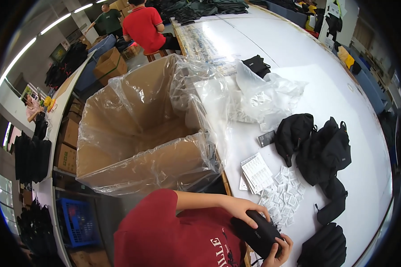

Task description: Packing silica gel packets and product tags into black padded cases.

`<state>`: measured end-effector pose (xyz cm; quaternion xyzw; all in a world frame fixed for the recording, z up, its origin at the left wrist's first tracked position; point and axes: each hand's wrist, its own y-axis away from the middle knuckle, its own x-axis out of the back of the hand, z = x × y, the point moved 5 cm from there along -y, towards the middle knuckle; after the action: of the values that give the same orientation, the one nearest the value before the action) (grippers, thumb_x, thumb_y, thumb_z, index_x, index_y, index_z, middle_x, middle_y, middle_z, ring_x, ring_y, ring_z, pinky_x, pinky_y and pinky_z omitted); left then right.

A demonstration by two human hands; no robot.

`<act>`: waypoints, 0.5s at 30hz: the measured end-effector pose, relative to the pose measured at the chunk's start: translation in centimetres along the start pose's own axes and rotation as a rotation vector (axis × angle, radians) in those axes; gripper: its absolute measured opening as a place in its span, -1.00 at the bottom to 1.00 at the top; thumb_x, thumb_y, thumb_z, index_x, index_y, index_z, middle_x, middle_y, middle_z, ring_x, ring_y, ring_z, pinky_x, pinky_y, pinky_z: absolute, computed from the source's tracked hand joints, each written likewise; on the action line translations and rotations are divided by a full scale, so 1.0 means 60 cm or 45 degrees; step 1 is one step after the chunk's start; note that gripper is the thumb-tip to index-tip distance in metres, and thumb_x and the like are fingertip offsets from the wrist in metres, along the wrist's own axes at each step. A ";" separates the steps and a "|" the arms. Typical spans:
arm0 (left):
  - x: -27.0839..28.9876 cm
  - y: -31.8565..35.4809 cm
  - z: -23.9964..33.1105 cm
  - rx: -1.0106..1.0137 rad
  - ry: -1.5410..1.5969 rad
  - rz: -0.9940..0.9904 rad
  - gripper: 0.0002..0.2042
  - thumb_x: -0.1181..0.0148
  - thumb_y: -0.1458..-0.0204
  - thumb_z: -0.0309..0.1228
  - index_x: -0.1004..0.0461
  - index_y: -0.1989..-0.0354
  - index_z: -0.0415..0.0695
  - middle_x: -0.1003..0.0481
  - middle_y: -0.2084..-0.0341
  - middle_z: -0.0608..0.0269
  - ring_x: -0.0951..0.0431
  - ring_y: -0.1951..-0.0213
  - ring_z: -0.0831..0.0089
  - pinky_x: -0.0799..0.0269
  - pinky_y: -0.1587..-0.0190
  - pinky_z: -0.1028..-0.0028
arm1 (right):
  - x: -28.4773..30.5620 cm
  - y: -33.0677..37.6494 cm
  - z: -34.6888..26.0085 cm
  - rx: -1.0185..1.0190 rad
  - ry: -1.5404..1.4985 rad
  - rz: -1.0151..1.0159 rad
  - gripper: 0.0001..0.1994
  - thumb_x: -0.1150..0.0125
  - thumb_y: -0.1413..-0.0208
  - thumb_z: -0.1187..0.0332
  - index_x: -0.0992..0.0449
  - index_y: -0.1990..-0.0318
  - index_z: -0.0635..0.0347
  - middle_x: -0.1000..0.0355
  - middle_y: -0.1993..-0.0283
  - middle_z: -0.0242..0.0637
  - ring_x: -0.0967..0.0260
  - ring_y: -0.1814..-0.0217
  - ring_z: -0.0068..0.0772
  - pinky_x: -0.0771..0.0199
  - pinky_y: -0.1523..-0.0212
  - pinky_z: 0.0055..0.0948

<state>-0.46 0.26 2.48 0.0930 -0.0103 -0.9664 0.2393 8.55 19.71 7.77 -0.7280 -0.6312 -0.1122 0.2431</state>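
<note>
A black zip-style case with a rounded, elongated shape (256,236) is held between both my hands over the table's near edge. My left hand (247,210) lies over its upper end, fingers curled round it. Gripping the lower end, my right hand (278,252) has its fingers bent over the side. Just beyond the case lie a heap of small white packets (284,196) and a stack of printed white cards (256,173). Several black pouches or bags (325,151) rest to the right, with a black folded bag (324,247) nearest me.
To the left stands a large cardboard box (133,155) lined with clear plastic. Clear plastic bags (272,95) lie on the white table (361,187), beside a small dark card (266,139). A blue crate (78,222) sits on a shelf. A person in red (142,26) sits farther off.
</note>
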 end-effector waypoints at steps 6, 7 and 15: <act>0.007 -0.001 0.049 -0.234 -0.344 0.176 -0.72 -0.14 -0.10 -0.24 -0.54 0.11 -0.14 -0.50 0.24 0.15 -0.49 0.15 0.30 -0.34 0.07 0.43 | -0.004 0.005 0.024 -0.175 -0.257 0.197 -0.85 -0.08 -0.18 0.44 -0.46 0.27 0.39 -0.45 0.09 -0.07 -0.36 0.08 -0.22 -0.31 -0.03 -0.30; 0.009 -0.001 0.049 -0.188 -0.348 0.196 -0.73 -0.14 -0.11 -0.25 -0.56 0.15 -0.16 -0.51 0.29 0.16 -0.49 0.17 0.32 -0.34 0.09 0.45 | -0.004 0.006 0.028 -0.173 -0.259 0.192 -0.85 -0.08 -0.18 0.44 -0.46 0.27 0.39 -0.45 0.09 -0.07 -0.36 0.08 -0.22 -0.31 -0.03 -0.30; 0.028 0.009 0.024 -0.001 -0.109 0.215 -0.66 0.05 -0.22 -0.15 -0.51 0.07 -0.14 -0.48 0.30 0.19 -0.45 0.23 0.42 -0.32 0.14 0.47 | -0.020 0.024 0.025 -0.095 -0.131 0.007 -0.92 -0.10 -0.15 0.48 -0.50 0.27 0.28 -0.31 -0.08 -0.07 -0.33 0.03 -0.23 -0.28 -0.03 -0.34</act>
<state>-1.90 -1.04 3.63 0.0504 -0.0280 -0.9458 0.3195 9.52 19.30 5.60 -0.7431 -0.6362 -0.0975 0.1834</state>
